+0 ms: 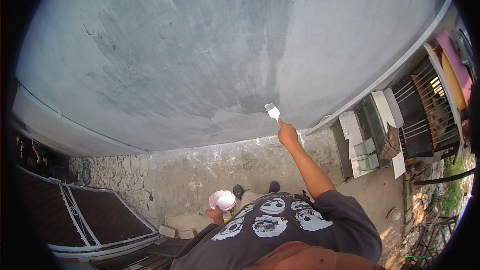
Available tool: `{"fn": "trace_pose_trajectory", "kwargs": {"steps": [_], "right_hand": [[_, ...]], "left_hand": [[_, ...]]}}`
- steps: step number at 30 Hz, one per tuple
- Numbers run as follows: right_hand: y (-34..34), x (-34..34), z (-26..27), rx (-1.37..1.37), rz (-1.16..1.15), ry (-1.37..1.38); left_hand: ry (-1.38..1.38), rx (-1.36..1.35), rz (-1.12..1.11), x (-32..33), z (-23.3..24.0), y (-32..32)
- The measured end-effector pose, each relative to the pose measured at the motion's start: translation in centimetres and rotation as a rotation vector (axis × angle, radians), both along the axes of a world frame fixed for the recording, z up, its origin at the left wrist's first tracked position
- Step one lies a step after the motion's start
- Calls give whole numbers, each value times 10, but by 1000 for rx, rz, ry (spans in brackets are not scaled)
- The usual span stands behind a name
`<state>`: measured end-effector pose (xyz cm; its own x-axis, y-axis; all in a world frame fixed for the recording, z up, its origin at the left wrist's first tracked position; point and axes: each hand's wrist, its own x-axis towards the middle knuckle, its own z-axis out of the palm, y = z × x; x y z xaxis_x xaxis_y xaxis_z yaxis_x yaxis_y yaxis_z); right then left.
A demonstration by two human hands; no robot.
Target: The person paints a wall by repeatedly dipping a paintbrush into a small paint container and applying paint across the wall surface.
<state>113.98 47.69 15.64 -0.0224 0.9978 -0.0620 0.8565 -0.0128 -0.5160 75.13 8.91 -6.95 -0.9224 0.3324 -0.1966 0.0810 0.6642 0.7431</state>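
Note:
My right hand point(288, 135) grips the handle of a flat paintbrush point(273, 111), its bristles against the lower part of a grey wall point(322, 45). A darker, wet-looking streaked patch point(210, 52) spreads over the wall above and left of the brush. Down by my waist, my left hand point(215, 214) holds a small paint bucket point(222, 200) by its side. White paint shows inside the bucket, and its rim is smeared. The far side of the left hand's fingers is hidden.
Underfoot lies a paint-spattered concrete floor point(187, 180). Stone rubble point(125, 172) and a metal-framed gate point(108, 213) stand at left. On the right are a cluttered bench with glass panes point(365, 153), a brown cloth point(390, 142) and a barred cage point(431, 108). A round pale object point(393, 214) sits on the ground.

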Motion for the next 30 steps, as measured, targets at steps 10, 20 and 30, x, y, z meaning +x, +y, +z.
{"fn": "trace_pose_trajectory", "kwargs": {"steps": [10, 20, 30], "right_hand": [[-14, -29, 290, 479, -20, 230], [4, -34, 121, 104, 1, -25], [0, -12, 199, 329, -74, 227]], "left_hand": [[-25, 28, 40, 2, -5, -11], [-123, 10, 148, 1, -18, -17], [-58, -174, 111, 1, -7, -25]]}}
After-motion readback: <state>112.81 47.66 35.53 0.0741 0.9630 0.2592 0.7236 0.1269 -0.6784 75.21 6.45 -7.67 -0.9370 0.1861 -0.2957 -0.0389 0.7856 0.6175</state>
